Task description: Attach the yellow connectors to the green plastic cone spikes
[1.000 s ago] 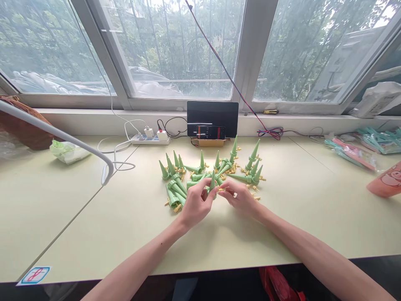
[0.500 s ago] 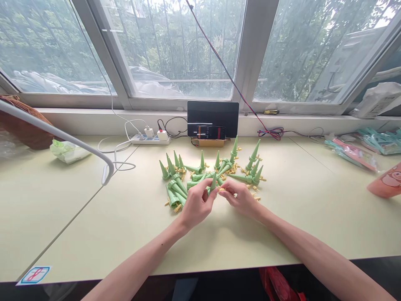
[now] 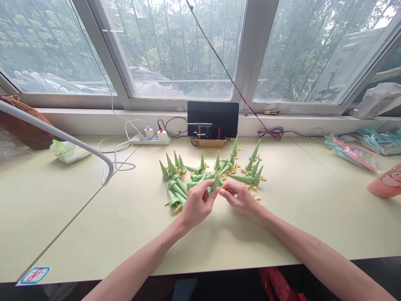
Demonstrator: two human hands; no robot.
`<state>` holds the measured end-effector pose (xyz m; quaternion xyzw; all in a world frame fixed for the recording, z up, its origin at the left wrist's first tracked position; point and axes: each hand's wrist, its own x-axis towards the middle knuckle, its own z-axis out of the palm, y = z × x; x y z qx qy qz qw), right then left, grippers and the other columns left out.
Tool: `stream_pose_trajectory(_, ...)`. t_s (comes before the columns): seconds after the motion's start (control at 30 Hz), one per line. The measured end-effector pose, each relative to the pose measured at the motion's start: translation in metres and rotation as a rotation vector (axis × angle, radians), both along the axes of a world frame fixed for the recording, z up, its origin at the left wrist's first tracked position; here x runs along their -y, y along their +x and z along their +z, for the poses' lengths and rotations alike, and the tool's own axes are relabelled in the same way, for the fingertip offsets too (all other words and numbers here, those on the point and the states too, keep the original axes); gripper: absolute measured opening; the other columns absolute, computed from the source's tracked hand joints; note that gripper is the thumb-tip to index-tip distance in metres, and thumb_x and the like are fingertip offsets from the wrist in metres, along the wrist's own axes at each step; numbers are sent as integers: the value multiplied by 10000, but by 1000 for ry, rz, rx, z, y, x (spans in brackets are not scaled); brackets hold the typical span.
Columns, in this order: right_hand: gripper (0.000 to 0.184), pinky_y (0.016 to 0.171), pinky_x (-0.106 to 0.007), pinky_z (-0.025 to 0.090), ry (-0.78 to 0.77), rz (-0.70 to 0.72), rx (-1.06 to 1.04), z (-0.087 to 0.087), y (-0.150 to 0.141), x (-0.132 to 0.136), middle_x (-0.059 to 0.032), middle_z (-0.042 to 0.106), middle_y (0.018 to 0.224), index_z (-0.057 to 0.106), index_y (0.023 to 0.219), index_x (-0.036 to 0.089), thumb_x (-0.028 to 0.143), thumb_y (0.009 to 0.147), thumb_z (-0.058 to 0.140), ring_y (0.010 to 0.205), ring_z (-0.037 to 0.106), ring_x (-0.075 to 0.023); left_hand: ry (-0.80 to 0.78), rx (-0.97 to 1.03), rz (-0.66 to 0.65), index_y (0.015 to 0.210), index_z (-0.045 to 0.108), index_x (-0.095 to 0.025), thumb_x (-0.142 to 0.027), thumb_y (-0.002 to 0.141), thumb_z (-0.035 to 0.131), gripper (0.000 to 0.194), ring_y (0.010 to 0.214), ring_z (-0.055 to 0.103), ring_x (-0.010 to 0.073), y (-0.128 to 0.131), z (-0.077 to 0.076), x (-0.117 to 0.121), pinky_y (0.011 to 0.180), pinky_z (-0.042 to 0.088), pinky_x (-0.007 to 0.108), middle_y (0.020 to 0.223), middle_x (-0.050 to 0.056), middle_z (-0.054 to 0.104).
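Note:
My left hand (image 3: pixel 199 200) is closed on a green plastic watering spike (image 3: pixel 214 182), its pointed tip leaning up and to the right. Pinched in the fingertips of my right hand (image 3: pixel 239 196) is a small yellow valve (image 3: pixel 222 189), mostly covered by the fingers, right against the side of the spike. Behind and around both hands lie more green watering spikes (image 3: pixel 178 189), some standing point up and others on their sides. Small yellow valves (image 3: pixel 232 169) stick out from several of them, and others lie loose in a heap among the spikes.
A phone (image 3: pixel 210 132) leans on a black tablet (image 3: pixel 213 113) at the back of the table. To its left is a power strip (image 3: pixel 150 140) with white cables. A pink cup (image 3: pixel 386 180) stands at the right, near bagged items (image 3: pixel 354 152). A lamp arm (image 3: pixel 62 129) crosses the left.
The spike in my left hand has tilted slightly further to the right. Both hands have stayed nearly in place, with the yellow valve against the spike.

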<state>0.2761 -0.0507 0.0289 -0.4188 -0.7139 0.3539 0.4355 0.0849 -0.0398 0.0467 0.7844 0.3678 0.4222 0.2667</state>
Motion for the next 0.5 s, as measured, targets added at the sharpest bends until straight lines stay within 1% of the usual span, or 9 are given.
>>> stream_pose_trajectory(0.27, 340, 467, -256, 281, -81, 21, -29, 0, -1, -1, 44, 439, 569, 570, 778, 173, 461, 958, 562, 486, 387, -106, 23, -17, 4, 1016, 646, -190, -306, 950, 572, 153, 499, 343, 84, -1, 0, -1, 486, 317, 215, 661, -48, 453)
stream_pose_trajectory(0.37, 350, 461, -254, 277, -96, 21, -40, 1, -1, 0, 47, 437, 554, 561, 764, 174, 467, 955, 562, 477, 385, -103, 41, -13, 1, 1021, 651, -189, -297, 947, 580, 149, 499, 356, 79, -1, -1, -3, 493, 341, 213, 695, -37, 507)
stream_pose_trajectory(0.5, 366, 457, -252, 281, -114, 29, -39, 4, -1, 0, 46, 444, 544, 562, 761, 173, 484, 953, 559, 469, 392, -103, 47, 2, -5, 1034, 654, -188, -290, 944, 586, 152, 498, 384, 69, -1, -2, -3, 495, 370, 207, 791, -9, 588)
